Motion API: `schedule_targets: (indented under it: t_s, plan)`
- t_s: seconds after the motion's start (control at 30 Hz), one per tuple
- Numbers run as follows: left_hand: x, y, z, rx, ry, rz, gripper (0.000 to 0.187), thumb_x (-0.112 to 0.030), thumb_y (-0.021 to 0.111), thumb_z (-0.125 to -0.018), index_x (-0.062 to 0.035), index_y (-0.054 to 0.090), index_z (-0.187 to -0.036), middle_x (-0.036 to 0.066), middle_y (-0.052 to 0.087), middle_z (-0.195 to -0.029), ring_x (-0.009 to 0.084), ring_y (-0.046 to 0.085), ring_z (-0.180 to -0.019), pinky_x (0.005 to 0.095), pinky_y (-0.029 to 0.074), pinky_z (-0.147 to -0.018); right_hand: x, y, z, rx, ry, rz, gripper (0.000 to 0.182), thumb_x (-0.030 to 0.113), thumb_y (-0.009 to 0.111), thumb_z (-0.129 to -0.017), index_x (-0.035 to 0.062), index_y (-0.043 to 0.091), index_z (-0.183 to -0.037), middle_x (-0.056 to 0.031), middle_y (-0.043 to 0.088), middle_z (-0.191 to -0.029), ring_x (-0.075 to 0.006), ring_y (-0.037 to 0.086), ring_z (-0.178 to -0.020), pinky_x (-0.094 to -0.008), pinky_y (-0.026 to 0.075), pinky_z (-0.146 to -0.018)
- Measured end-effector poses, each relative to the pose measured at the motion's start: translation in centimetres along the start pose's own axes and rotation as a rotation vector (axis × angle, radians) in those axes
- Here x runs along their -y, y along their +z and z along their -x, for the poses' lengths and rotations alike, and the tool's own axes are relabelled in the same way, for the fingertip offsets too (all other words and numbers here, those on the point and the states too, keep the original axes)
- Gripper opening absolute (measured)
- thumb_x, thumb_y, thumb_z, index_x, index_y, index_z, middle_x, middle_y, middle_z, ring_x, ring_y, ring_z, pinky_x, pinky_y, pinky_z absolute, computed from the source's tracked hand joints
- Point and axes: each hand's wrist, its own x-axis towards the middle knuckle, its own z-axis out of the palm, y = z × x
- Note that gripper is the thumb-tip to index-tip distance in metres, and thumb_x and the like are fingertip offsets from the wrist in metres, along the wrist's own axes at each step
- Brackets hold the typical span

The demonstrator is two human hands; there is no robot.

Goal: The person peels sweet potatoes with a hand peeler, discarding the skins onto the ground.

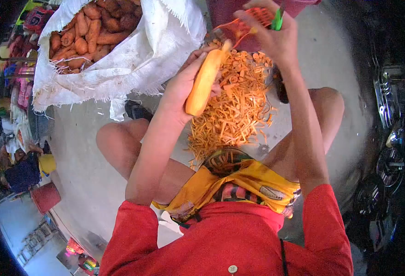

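My left hand (184, 85) is wrapped round a peeled carrot (203, 85), pale orange and tilted with its narrow end pointing away from me. Just beyond that tip, my right hand (276, 39) is closed on a tool with a green handle (277, 20); its working end is hidden. Below both hands, a heap of orange peelings (234, 106) covers the floor between my legs, with some round slices at its far side. At the upper left, an open white woven sack (156, 55) holds many unpeeled carrots (92, 32).
A dark pink tub (218, 11) stands beyond the heap, with red netting (260, 16) near my right hand. Metal pots and lids (388, 165) line the right side. A red box-like object (46, 198) lies at the left on the grey floor (87, 161).
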Motion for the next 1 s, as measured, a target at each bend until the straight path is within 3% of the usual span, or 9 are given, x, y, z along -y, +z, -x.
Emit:
schedule_targets:
  t_s: [0.1, 0.17, 0.27, 0.47, 0.57, 0.67, 0.77, 0.9, 1.0]
  plan:
    - [-0.3, 0.8, 0.1, 0.04, -0.06, 0.118, 0.033, -0.031, 0.057, -0.108, -0.006, 0.06, -0.129, 0.006, 0.065, -0.102, 0.0172, 0.06, -0.088, 0.0288, 0.049, -0.065, 0.7, -0.8, -0.8, -0.206, -0.027, 0.116, 0.022, 0.011, 0.083, -0.089, 0.0026, 0.065, -0.1, -0.0017, 0.068, -0.089, -0.011, 0.063, -0.085, -0.0311, 0.053, -0.075]
    - [-0.3, 0.9, -0.2, 0.004, -0.071, 0.153, 0.035, -0.032, 0.057, -0.107, -0.0065, 0.061, -0.13, 0.006, 0.065, -0.101, 0.0171, 0.059, -0.086, 0.0286, 0.048, -0.065, 1.4, 0.5, 1.5, 0.042, -0.011, -0.143, 0.027, 0.008, 0.085, -0.084, -0.0001, 0.071, -0.106, -0.0044, 0.072, -0.099, -0.0115, 0.067, -0.096, -0.0295, 0.055, -0.088]
    - [-0.3, 2.5, 0.0, -0.251, 0.051, -0.028, 0.037, -0.035, 0.06, -0.106, -0.0075, 0.061, -0.13, 0.007, 0.067, -0.102, 0.0181, 0.063, -0.088, 0.0303, 0.053, -0.067, 4.1, 2.4, 4.7, 0.377, -0.117, -0.142, 0.028, 0.01, 0.085, -0.085, 0.0004, 0.071, -0.107, -0.0042, 0.073, -0.1, -0.0112, 0.067, -0.096, -0.0292, 0.055, -0.088]
    - [-0.6, -1.8, -0.3, 0.179, -0.125, 0.084, 0.033, -0.031, 0.062, -0.105, -0.0098, 0.059, -0.13, 0.01, 0.067, -0.113, 0.0193, 0.068, -0.1, 0.0339, 0.059, -0.079, -0.6, 0.9, 1.1, 0.023, -0.087, -0.037, 0.035, 0.016, 0.089, -0.081, 0.0014, 0.072, -0.107, -0.0042, 0.073, -0.098, -0.0112, 0.066, -0.09, -0.0303, 0.055, -0.084]
    - [-0.3, -1.1, -0.5, 0.068, -0.028, 0.06, 0.033, -0.031, 0.06, -0.106, -0.0112, 0.058, -0.132, 0.008, 0.067, -0.116, 0.0188, 0.068, -0.102, 0.0343, 0.059, -0.077, -0.4, 0.0, 0.1, -0.123, 0.014, 0.053, 0.037, 0.011, 0.089, -0.08, 0.0006, 0.071, -0.11, -0.0039, 0.072, -0.106, -0.0123, 0.067, -0.098, -0.0305, 0.055, -0.091]
    - [-0.3, 1.5, -0.3, -0.194, 0.097, -0.05, 0.032, -0.031, 0.057, -0.107, -0.0123, 0.057, -0.133, 0.008, 0.067, -0.116, 0.0181, 0.068, -0.099, 0.034, 0.059, -0.075, 2.7, 2.3, 4.0, 0.223, -0.192, -0.072, 0.037, 0.012, 0.089, -0.08, 0.0001, 0.07, -0.11, -0.0048, 0.071, -0.108, -0.0142, 0.067, -0.1, -0.0319, 0.054, -0.093]
    - [-0.6, -0.3, 0.5, -0.04, 0.033, -0.135, 0.031, -0.03, 0.055, -0.108, -0.0116, 0.057, -0.133, 0.009, 0.067, -0.116, 0.0178, 0.067, -0.098, 0.0335, 0.058, -0.073, 1.8, 2.0, 3.6, 0.221, -0.197, -0.014, 0.036, 0.011, 0.088, -0.081, 0.0003, 0.07, -0.11, -0.005, 0.071, -0.109, -0.0143, 0.067, -0.1, -0.0312, 0.054, -0.092]
    - [0.0, -0.9, -0.2, 0.067, -0.072, 0.083, 0.032, -0.032, 0.055, -0.107, -0.0098, 0.06, -0.129, 0.009, 0.068, -0.11, 0.0174, 0.067, -0.093, 0.0312, 0.057, -0.07, -1.5, -1.0, -0.4, -0.122, 0.024, 0.09, 0.032, 0.01, 0.086, -0.084, 0.0007, 0.07, -0.11, -0.0055, 0.072, -0.109, -0.013, 0.066, -0.102, -0.0299, 0.054, -0.092]
    - [-0.1, -0.7, -0.7, 0.029, -0.036, 0.178, 0.034, -0.03, 0.054, -0.107, -0.0038, 0.06, -0.129, 0.012, 0.069, -0.113, 0.0226, 0.07, -0.095, 0.0344, 0.06, -0.075, 2.0, 1.4, 2.6, 0.02, -0.107, -0.082, 0.033, 0.011, 0.087, -0.083, 0.0021, 0.07, -0.11, -0.0048, 0.071, -0.108, -0.0128, 0.068, -0.094, -0.0288, 0.056, -0.085]
